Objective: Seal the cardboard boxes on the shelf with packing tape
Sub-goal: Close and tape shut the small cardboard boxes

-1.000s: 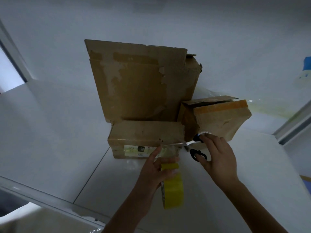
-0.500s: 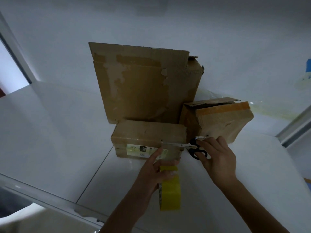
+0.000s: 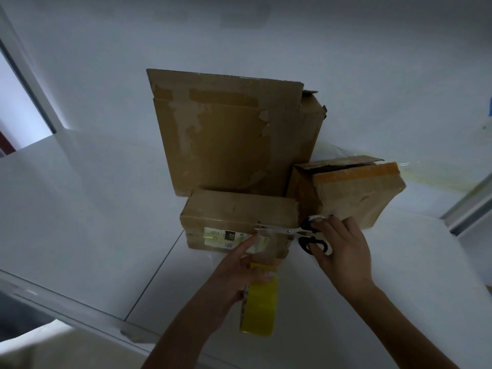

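Three cardboard boxes stand on a white shelf (image 3: 93, 209). A small flat box (image 3: 234, 217) lies in front, a tall box (image 3: 229, 134) stands behind it, and a tilted box (image 3: 354, 193) with an orange strip sits at the right. My left hand (image 3: 239, 272) holds a yellow roll of packing tape (image 3: 259, 304), its index finger stretched up onto the small box's front face. A clear strip of tape runs from the roll up to that box. My right hand (image 3: 343, 251) grips black-handled scissors (image 3: 306, 235), whose blades lie across the tape at the box's front edge.
The shelf's white back wall rises behind the boxes. A metal upright (image 3: 29, 83) stands at the far left and another (image 3: 468, 206) at the right. The shelf's front rim (image 3: 80, 318) runs across the lower left. Clear plastic film lies behind the right box.
My right hand has brought the scissors left, so the blades now reach across the tape strip on the small box. The view has shifted slightly; my left hand keeps the roll in place.
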